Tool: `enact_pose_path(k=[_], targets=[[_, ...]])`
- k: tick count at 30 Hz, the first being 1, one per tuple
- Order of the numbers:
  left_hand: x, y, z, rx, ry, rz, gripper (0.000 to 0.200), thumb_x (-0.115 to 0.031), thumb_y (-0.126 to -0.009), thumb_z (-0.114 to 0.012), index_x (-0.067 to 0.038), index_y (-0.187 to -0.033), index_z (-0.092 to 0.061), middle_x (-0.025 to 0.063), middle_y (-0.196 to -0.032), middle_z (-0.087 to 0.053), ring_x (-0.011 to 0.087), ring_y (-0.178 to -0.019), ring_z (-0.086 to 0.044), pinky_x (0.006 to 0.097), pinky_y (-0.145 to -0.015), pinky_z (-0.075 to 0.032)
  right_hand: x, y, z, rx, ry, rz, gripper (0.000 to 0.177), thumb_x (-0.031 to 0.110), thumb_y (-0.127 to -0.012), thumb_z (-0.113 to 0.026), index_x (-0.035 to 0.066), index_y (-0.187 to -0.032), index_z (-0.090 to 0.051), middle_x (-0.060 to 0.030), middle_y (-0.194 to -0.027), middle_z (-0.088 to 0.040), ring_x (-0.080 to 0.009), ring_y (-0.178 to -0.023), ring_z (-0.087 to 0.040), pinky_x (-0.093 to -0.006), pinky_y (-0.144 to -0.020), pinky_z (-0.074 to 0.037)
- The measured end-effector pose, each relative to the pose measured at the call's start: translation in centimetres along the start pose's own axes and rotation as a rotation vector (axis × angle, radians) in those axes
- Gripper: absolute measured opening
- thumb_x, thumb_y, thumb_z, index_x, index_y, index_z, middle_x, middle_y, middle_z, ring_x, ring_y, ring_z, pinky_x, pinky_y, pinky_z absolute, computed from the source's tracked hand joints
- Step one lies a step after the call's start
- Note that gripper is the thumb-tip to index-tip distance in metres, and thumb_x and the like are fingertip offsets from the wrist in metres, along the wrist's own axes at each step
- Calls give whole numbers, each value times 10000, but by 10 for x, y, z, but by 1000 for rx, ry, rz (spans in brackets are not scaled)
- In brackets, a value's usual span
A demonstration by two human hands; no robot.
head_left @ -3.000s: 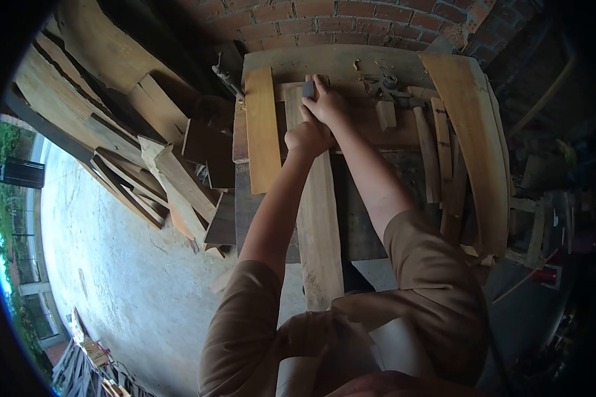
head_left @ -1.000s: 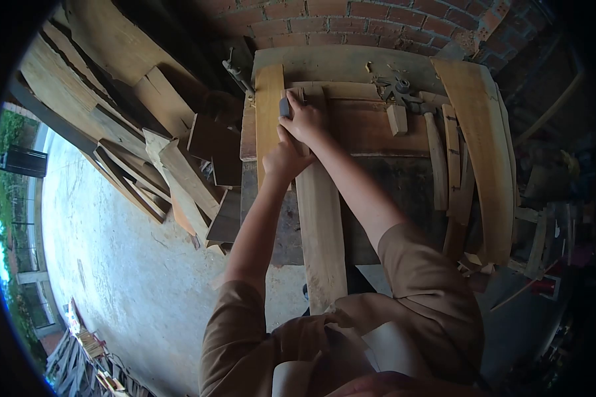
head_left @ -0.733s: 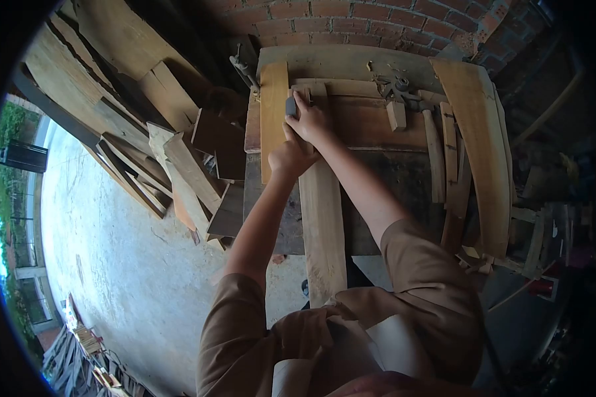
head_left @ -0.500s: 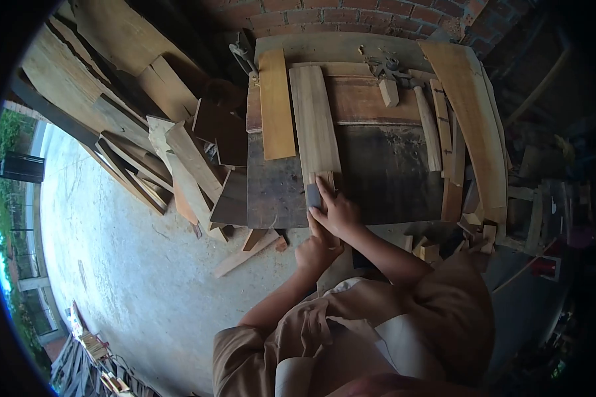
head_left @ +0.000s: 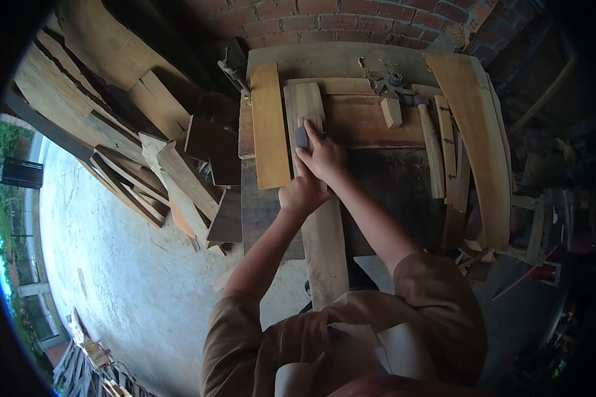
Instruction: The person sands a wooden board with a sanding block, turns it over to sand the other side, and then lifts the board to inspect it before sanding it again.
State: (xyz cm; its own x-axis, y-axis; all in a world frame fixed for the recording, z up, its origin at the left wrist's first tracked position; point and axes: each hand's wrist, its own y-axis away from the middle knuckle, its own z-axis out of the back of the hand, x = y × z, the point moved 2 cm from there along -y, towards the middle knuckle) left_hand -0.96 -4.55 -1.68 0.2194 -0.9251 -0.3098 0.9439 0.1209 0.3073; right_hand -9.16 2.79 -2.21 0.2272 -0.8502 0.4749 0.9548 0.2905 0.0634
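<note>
A long pale board [head_left: 326, 245] runs lengthwise from the back of the dark workbench [head_left: 391, 198] past its front edge toward my body. On it lies a narrow wooden tool with a dark grey rectangular part [head_left: 301, 137], mostly hidden under my hands. My right hand [head_left: 327, 159] grips its right side, with the index finger along the front and the thumb near the grey part. Just behind, my left hand [head_left: 300, 196] is closed around the tool's rear, one finger pointing forward. Left of the board lies a yellowish plank [head_left: 268, 126].
A clamp [head_left: 233, 74] stands at the bench's back left. A hammer [head_left: 429, 142], a small wood block [head_left: 391, 112], thin strips and a wide curved plank [head_left: 473, 132] lie right. Scrap boards [head_left: 179, 169] lean at left; a brick wall [head_left: 331, 23] rises behind.
Both hands and the tool have moved forward along the board, away from my body, and my arms are more stretched. More of the board's near end shows. The view has shifted slightly.
</note>
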Motion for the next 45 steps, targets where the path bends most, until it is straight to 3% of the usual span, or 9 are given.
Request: enact_pose_path(k=[4,9,14,19,22,31,37,41,45], targets=[[-8,-101,45,-114,5,29,1231,-652,-575,-636,91,-1343,-26,162,-750,-642,295,-669,-643,383,-550,-510,5,-116,18,13,-107,1,708,471,-778,-542,274,-1380,-226,-191,-986,-598,-344,-845,-614,-444,-729,-490],[-4,-74,41,-45,-81,34,1228,-699,-583,-603,86,-1344,-45,160,-768,-646,289,-681,-646,376,-551,-508,2,-91,8,3,-19,-32,716,451,-774,-553,250,-1381,-231,-180,-988,-605,-333,-870,-609,-439,-728,-493],[-12,66,-18,37,75,80,1160,-562,-620,-633,106,-1331,-5,166,-686,-633,304,-610,-639,390,-516,-508,-3,65,-4,-11,-8,9,712,453,-749,-583,320,-1366,-252,-189,-821,-577,-340,-704,-608,-438,-623,-496],[-8,221,-98,103,7,-57,1231,-646,-578,-636,144,-1325,-57,58,-501,-564,171,-386,-552,311,-331,-419,-20,243,-13,1,3,4,750,433,-719,-630,257,-1367,-297,-189,-783,-556,-335,-606,-594,-408,-511,-484],[-13,241,-114,33,14,-74,1231,-640,-565,-644,140,-1328,-75,22,-460,-530,140,-347,-518,288,-299,-386,-24,269,-12,5,-50,-20,755,417,-714,-643,252,-1366,-299,-187,-791,-558,-335,-614,-596,-409,-519,-484],[-29,25,-19,-20,-18,-56,1196,-551,-563,-678,115,-1337,-56,82,-573,-599,200,-478,-604,311,-408,-467,-32,35,15,-41,-113,-27,688,388,-766,-602,295,-1362,-272,-189,-1057,-572,-366,-874,-596,-426,-746,-488],[-40,-120,50,-90,-53,-29,1163,-622,-610,-609,91,-1344,-57,148,-750,-643,263,-660,-648,367,-542,-509,-29,-134,30,-84,-43,-16,671,472,-789,-524,287,-1372,-249,-188,-1031,-586,-344,-891,-600,-434,-760,-487],[-35,-100,41,-94,-51,-2,1150,-636,-635,-562,108,-1342,-43,136,-755,-648,249,-652,-650,353,-530,-505,-26,-114,23,-23,-36,-93,678,488,-793,-511,292,-1378,-230,-182,-1022,-589,-336,-901,-600,-425,-768,-485],[-24,3,-1,-3,7,-2,1128,-506,-626,-638,114,-1338,-20,133,-696,-638,244,-590,-639,340,-473,-496,-25,-1,0,-83,22,24,701,481,-781,-541,311,-1379,-219,-213,-857,-576,-351,-755,-613,-440,-667,-499]])
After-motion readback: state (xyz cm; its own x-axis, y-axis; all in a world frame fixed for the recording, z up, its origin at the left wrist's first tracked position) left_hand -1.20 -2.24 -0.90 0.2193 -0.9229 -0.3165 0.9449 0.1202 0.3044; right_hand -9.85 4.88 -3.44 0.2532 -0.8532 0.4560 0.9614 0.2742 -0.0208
